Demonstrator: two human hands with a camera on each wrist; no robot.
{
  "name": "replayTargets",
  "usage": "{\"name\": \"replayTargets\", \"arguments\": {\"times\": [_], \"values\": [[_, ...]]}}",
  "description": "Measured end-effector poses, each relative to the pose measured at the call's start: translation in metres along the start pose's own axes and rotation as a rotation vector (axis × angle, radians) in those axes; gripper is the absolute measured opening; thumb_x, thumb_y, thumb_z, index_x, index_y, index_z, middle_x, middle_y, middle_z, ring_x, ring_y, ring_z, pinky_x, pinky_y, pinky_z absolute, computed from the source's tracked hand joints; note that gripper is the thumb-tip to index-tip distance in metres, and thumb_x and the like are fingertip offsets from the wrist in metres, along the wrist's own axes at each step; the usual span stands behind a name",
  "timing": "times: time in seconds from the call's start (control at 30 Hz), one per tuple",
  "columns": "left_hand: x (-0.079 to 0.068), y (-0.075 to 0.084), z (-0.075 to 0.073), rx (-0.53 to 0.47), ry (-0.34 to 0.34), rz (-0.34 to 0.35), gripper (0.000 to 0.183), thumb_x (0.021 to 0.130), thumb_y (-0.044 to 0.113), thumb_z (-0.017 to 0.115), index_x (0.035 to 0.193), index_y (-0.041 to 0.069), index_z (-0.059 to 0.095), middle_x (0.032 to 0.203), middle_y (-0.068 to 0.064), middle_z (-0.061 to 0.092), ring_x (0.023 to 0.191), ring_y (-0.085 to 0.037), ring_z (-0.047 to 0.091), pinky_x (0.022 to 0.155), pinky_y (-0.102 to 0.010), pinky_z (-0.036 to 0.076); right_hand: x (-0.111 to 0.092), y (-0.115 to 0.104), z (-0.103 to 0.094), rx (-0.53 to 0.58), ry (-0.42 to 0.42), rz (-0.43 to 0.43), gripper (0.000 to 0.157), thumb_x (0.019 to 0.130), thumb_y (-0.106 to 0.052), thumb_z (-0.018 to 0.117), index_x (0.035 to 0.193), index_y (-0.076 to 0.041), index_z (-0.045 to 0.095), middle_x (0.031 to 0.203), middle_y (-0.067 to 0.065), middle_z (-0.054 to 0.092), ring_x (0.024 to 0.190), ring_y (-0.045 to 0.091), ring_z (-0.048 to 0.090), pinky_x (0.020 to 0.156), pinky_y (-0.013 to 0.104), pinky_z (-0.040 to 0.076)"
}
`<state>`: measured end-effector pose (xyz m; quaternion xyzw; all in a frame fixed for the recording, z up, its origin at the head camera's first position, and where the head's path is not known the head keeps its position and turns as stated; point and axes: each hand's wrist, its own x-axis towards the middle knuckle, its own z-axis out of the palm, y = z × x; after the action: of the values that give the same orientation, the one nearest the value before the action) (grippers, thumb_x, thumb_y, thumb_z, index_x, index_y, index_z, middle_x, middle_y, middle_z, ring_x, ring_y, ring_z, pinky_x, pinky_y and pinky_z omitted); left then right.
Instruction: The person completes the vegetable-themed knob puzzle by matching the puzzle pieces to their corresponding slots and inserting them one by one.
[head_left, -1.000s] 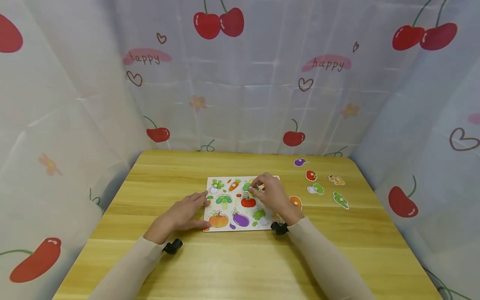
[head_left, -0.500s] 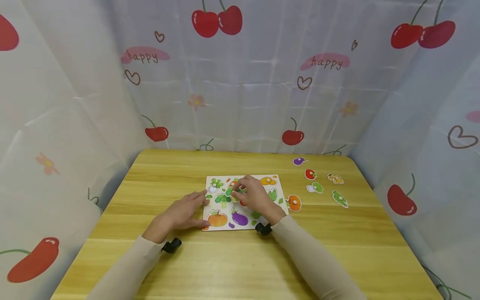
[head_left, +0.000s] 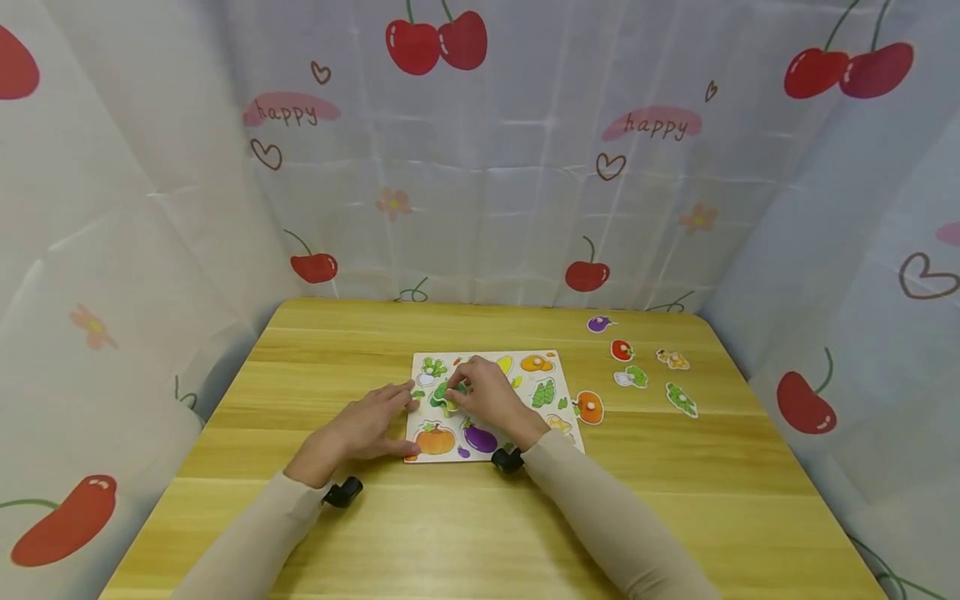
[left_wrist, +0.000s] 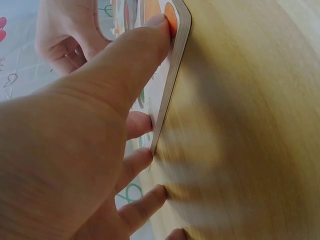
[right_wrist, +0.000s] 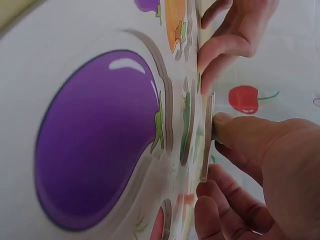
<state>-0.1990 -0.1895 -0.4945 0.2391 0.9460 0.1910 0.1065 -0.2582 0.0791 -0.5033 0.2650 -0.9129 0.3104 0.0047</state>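
My right hand (head_left: 491,398) pinches a green broccoli puzzle piece (head_left: 439,395) between thumb and fingers, over the broccoli picture on the left part of a white vegetable puzzle board (head_left: 444,458). Edge-on in the right wrist view, the thin piece (right_wrist: 207,145) stands off the board's face. My left hand (head_left: 369,425) rests at the board's left edge, fingers spread. In the left wrist view its thumb (left_wrist: 157,25) lies on the board's corner, while some fingertips touch the side and others reach the table. Around the broccoli are pictures of a pumpkin (head_left: 435,440) and an eggplant (head_left: 480,437).
A knobbed pumpkin piece (head_left: 590,407) lies at the board's right edge. Farther right on the wooden table (head_left: 465,533) are loose eggplant (head_left: 599,324), tomato (head_left: 622,350), leafy vegetable (head_left: 634,377), yellowish (head_left: 673,359) and green (head_left: 682,399) pieces. Cherry-print curtains (head_left: 480,208) surround the table.
My right hand has carried the broccoli piece left across the board, from its upper middle to the broccoli picture. My left hand has stayed at the left edge.
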Motion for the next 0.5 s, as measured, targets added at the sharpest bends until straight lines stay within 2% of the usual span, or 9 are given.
{"name": "replayTargets", "arguments": {"times": [0.27, 0.5], "values": [[0.0, 0.0, 0.003, -0.001, 0.0, 0.003, 0.075, 0.102, 0.055, 0.089, 0.155, 0.009, 0.064, 0.19, -0.021, 0.037, 0.169, -0.055, 0.045, 0.126, -0.082, 0.046, 0.001, 0.0, 0.007, 0.003, -0.016, 0.034, 0.008, 0.107, -0.022, 0.089, 0.105, -0.015, 0.087, 0.104, 0.005, 0.072, 0.085, 0.014, 0.057, 0.075, 0.027, 0.049], [0.0, -0.001, 0.002, 0.004, 0.005, 0.0, 0.075, 0.102, 0.055, 0.09, 0.155, 0.008, 0.064, 0.19, -0.021, 0.037, 0.169, -0.055, 0.045, 0.127, -0.08, 0.047, 0.005, -0.002, 0.011, -0.005, -0.022, 0.027, 0.008, 0.106, -0.023, 0.09, 0.103, -0.016, 0.087, 0.101, 0.003, 0.07, 0.085, 0.014, 0.056, 0.075, 0.027, 0.048]]}}
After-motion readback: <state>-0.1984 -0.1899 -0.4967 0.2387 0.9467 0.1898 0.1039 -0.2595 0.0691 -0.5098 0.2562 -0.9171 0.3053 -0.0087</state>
